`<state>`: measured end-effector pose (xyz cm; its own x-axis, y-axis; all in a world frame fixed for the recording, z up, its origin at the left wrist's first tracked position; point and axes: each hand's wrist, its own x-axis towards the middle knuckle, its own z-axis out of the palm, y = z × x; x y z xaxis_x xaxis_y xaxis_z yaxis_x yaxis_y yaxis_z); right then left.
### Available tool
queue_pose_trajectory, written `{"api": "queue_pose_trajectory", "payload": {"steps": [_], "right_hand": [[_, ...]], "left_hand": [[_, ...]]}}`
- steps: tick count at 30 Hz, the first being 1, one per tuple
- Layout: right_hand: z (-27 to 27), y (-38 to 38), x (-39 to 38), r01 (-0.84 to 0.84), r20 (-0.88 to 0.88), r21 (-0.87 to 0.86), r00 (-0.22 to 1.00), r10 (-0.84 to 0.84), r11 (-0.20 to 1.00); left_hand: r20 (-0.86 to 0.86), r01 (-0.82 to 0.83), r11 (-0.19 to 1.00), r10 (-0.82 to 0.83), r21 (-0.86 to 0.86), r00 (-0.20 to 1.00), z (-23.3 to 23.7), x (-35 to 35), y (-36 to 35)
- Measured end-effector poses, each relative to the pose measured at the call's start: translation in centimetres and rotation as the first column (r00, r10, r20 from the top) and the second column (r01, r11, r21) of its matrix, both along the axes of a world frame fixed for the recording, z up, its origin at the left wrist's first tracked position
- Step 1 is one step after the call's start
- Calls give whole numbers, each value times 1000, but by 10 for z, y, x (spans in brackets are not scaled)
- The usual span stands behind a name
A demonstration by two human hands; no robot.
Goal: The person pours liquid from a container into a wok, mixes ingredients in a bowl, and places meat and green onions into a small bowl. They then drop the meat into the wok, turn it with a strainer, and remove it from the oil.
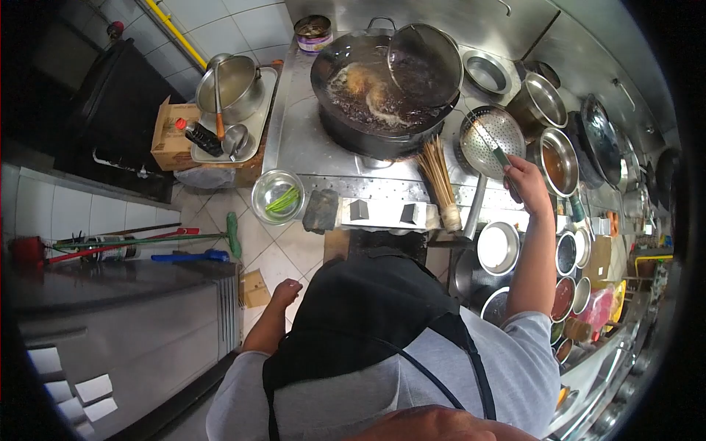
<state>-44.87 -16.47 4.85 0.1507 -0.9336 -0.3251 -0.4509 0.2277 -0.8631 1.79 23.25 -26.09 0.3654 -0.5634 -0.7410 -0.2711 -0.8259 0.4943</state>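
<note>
My right hand (527, 184) is closed round the dark green handle of a mesh strainer (424, 66), whose round head rests over the right part of a big black wok (338, 114). Dark bubbling oil fills the wok, and golden-brown pieces of food (362, 81) float in it at the left. Under the strainer's handle lies a perforated metal ladle (491, 140). My left hand (287, 292) hangs low at my left side, over the floor, with its fingers curled in and nothing visible in them.
A bundle of bamboo sticks (439, 173) stands at the stove's front edge. At the left are a glass bowl with green stalks (278, 196) and a tray (261, 140) with a pot (228, 90). Pans and seasoning bowls (498, 248) crowd the right side.
</note>
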Motion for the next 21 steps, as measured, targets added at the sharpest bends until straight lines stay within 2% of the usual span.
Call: {"api": "queue_pose_trajectory", "payload": {"steps": [2,4,8,13,15,16,17,19,21], "right_hand": [[-6,0,-1,-8,8,-82,1000,9,997],[-5,0,4,2,-1,-88,1000,-2,996],[-15,0,9,3,3,-78,1000,-2,997],[-24,1,29,-4,35,-47,999,5,999],[-26,1,41,-19,-6,-71,1000,18,997],[-40,-6,42,-71,-70,-177,996,60,982],[-42,-8,43,-71,-69,-178,996,60,982],[-32,-3,58,-27,34,-12,999,27,1000],[-41,-8,58,-54,53,-41,997,56,998]], "left_hand": [[-8,-2,999,2,-36,1000,-18,2,1],[-37,-24,995,20,-92,999,-21,1,-3],[-22,-20,996,18,-92,1000,-18,0,-6],[10,-11,1000,11,-5,1000,-5,-4,-2],[19,-16,999,16,28,1000,11,-8,-2],[27,-22,998,20,60,999,17,-11,-3],[28,-22,998,20,59,999,16,-11,-3],[43,-30,999,28,41,999,14,-11,1],[13,-50,999,50,-2,999,5,-9,7]]}}
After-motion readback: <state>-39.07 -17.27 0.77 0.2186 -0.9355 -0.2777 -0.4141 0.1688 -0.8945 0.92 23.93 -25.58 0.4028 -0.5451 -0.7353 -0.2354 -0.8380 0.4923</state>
